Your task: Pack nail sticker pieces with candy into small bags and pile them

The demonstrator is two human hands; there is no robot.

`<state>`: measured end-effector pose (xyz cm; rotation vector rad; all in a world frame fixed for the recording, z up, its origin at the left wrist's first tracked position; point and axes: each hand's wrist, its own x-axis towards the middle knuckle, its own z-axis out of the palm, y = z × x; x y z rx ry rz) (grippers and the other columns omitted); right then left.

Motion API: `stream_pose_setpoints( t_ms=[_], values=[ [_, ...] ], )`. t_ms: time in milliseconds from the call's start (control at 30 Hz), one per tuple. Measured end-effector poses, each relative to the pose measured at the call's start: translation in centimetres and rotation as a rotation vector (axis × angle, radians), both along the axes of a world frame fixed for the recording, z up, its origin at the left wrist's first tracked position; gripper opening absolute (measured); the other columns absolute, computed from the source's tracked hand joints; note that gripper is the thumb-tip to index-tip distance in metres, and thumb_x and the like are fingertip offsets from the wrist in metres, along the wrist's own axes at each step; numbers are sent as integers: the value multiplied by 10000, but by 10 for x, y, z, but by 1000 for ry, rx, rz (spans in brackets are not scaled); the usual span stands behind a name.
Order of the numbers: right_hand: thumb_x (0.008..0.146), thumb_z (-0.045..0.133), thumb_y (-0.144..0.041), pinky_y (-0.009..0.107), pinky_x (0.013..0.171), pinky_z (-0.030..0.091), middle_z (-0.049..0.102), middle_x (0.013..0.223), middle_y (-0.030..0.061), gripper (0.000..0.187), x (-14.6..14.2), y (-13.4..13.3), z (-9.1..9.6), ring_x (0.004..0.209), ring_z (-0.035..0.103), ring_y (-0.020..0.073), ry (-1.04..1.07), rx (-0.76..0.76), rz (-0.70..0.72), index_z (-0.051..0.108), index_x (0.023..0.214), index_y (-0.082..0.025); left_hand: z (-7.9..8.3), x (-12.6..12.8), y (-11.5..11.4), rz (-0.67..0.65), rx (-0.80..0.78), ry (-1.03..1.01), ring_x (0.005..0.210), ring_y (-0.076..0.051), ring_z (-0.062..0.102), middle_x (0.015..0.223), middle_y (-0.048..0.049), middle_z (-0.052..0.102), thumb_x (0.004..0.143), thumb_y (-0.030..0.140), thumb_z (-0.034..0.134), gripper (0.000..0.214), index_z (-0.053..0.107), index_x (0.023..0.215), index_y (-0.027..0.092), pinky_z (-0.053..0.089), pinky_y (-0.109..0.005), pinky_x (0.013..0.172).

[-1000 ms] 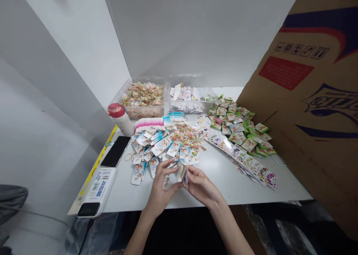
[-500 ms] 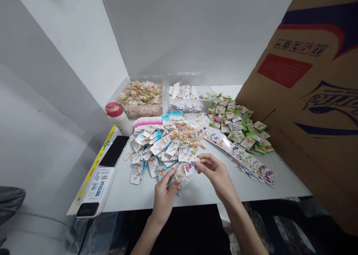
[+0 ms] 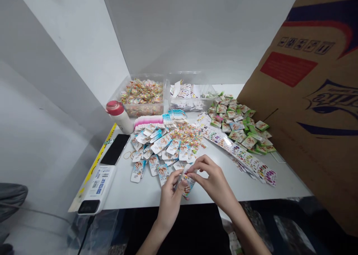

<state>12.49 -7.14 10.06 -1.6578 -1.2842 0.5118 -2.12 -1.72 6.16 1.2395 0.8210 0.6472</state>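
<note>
My left hand [image 3: 171,200] is closed around a small printed cardboard packet [image 3: 189,187], its thumb pressed on the front. The packet is tilted and its white top end points up. At that end my right hand [image 3: 210,175] pinches a small nail sticker sheet, now mostly hidden by the fingers and the packet. Just beyond my hands lies a loose pile of similar blue-and-white packets [image 3: 160,143]. Small wrapped pieces in bright colours [image 3: 188,134] are heaped behind them. Long strips of nail stickers [image 3: 237,150] fan out to the right.
Two clear plastic bins [image 3: 152,109] stand at the back, holding wrapped pieces and sticker sheets. Green-edged packets [image 3: 243,126] are heaped at right beside a large cardboard box [image 3: 302,109]. At left are a red-lidded bottle [image 3: 121,119], a phone [image 3: 115,150] and a white device [image 3: 96,188].
My right hand has moved left and brought the sticker sheet to the packet's top end. The purple ovals on the sheet, visible before, are now mostly covered. My left hand has shifted slightly right.
</note>
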Motion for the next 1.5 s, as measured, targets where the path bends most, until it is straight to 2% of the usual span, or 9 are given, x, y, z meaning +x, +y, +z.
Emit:
stream_pose_setpoints(
  t_ms=[100,267,367,467,700,967,1133,1300,1500],
  values=[
    [867,641,-350,301,727,449,537,865,48,148,3,-5,3,828,552,187,50,-60,74,746,843,-248,2,0,0,-17,-28,-33,870,-212,670,1043,-98,692,844,449,630,413,557,1148,180,596,-284,622],
    [933,532,-396,293,729,439,598,921,52,263,13,-12,3,847,548,177,319,-151,249,732,1046,-271,-3,-3,-1,-13,36,-105,784,-171,661,961,-43,690,889,405,584,400,491,1243,242,599,-299,636],
    [887,609,-391,270,648,429,600,856,33,250,14,-13,-5,730,514,145,560,-153,217,706,1070,-250,-7,-5,-1,-45,169,-126,749,-161,661,969,-46,691,903,387,566,256,603,1088,214,588,-290,638],
    [799,722,-366,236,554,389,522,723,-16,317,10,-11,-12,616,446,109,728,-136,131,656,1084,-244,-12,-7,1,-98,264,-133,671,-135,646,908,-24,695,925,336,546,196,631,1054,215,570,-274,638],
    [825,687,-368,271,668,445,640,835,44,190,7,-8,-7,738,555,141,612,-108,171,723,849,-183,-12,-8,5,-93,428,-13,900,-180,665,1043,-35,713,914,288,571,184,661,1069,246,535,-259,751],
    [739,765,-359,282,655,450,652,787,35,192,8,-6,-12,710,569,154,558,-132,127,709,757,-175,-16,-8,0,-39,262,-13,828,-182,651,952,-42,679,880,364,602,220,599,1035,208,536,-258,647],
    [697,791,-354,273,628,431,626,704,12,215,8,-4,-11,658,550,138,625,-183,106,685,703,-167,-15,-9,5,-112,194,-56,771,-160,624,822,-9,640,877,357,608,189,592,981,201,534,-242,640],
    [697,791,-339,266,601,407,595,664,-1,220,7,-4,-9,624,525,127,619,-207,91,660,685,-162,-11,-9,5,-195,41,-155,672,-131,578,786,14,576,881,355,603,190,552,1000,215,557,-232,517],
    [745,759,-328,271,632,415,564,713,2,185,5,-5,-8,668,521,131,556,-159,102,671,690,-174,-6,-5,-1,-116,-55,-136,631,-117,558,710,51,528,885,378,599,316,458,1139,254,580,-231,488]
  ],
)
